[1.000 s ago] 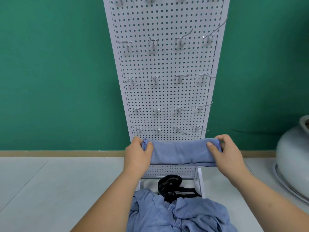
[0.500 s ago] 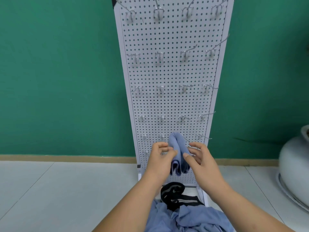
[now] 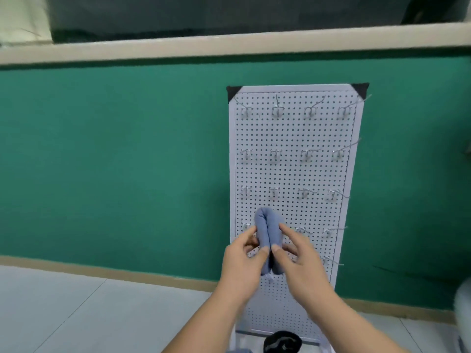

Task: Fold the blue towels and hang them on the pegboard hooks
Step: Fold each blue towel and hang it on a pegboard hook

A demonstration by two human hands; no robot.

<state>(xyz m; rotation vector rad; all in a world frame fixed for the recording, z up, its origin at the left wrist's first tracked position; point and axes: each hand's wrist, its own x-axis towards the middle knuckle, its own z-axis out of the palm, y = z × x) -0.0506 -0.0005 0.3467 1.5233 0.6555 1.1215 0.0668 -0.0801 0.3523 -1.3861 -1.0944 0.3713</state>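
A blue towel (image 3: 268, 226), folded double into a narrow upright bundle, is held up in front of the lower left part of the white pegboard (image 3: 293, 174). My left hand (image 3: 243, 263) pinches its left side and my right hand (image 3: 299, 258) pinches its right side, thumbs meeting at the front. Rows of bare metal hooks (image 3: 274, 155) stick out of the board above the towel. The hook right behind the towel is hidden.
The pegboard stands on a pale tiled floor (image 3: 76, 309) against a green wall (image 3: 114, 161). A black item (image 3: 281, 341) lies at the board's foot. A pale rounded vessel (image 3: 462, 301) is at the right edge. A ledge (image 3: 229, 45) runs above.
The towel went from stretched wide between both hands to folded double, then rose higher against the board. My view has tilted up and left, dropping the pile of blue towels out of sight.
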